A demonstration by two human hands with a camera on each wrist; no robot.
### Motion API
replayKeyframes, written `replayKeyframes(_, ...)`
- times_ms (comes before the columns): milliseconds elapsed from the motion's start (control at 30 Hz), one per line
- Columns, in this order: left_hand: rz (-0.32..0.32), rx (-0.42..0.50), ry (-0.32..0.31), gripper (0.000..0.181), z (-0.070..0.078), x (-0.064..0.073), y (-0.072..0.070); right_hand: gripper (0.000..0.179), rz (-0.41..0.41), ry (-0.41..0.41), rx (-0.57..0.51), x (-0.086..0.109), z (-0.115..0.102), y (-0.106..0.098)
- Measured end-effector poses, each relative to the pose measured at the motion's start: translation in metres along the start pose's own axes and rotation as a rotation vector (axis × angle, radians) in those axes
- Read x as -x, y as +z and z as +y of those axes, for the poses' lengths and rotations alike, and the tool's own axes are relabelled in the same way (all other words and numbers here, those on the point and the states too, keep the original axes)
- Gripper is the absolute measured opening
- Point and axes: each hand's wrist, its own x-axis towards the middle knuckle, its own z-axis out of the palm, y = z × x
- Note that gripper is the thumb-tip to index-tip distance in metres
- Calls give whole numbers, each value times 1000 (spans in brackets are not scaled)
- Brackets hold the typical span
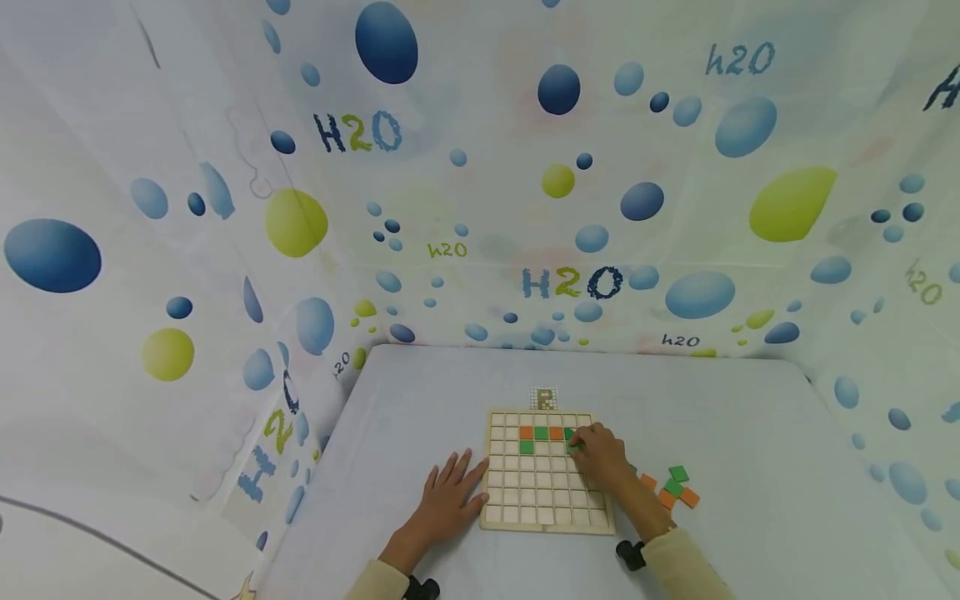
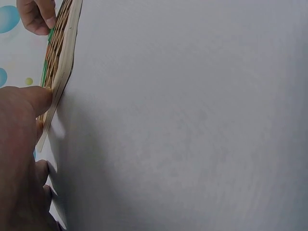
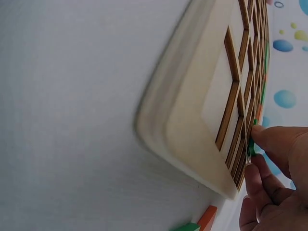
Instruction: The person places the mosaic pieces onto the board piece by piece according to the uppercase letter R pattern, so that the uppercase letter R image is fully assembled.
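Note:
A wooden grid board (image 1: 517, 527) lies on the white-covered table, its upper rows partly filled with orange and green square tiles. My right hand (image 1: 602, 457) reaches over the board's right side and pinches a green tile (image 3: 252, 140) between thumb and fingers, down at the grid. Beside it in the top tile row sit an orange tile (image 1: 556, 433), a green tile (image 1: 541, 433) and another orange one at the left end. Below that end lies a green tile (image 1: 527, 447). With fingers spread, my left hand (image 1: 447, 502) rests at the board's left edge, its thumb touching the frame.
Several loose green and orange tiles (image 1: 674, 488) lie to the right of the board, partly behind the right forearm. A small card with a grid pattern (image 1: 543, 398) sits just beyond the board's far edge. Curtains printed with bubbles (image 1: 480, 208) surround the table.

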Motion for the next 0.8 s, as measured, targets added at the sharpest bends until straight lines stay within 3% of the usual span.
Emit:
replayKeyframes(600, -1, -3, 0, 62, -1, -1, 1, 13, 0, 22, -21, 11, -2, -6)
replayKeyframes(800, -2, -11, -1, 63, -2, -2, 4, 14, 28, 63, 35, 23, -2, -16)
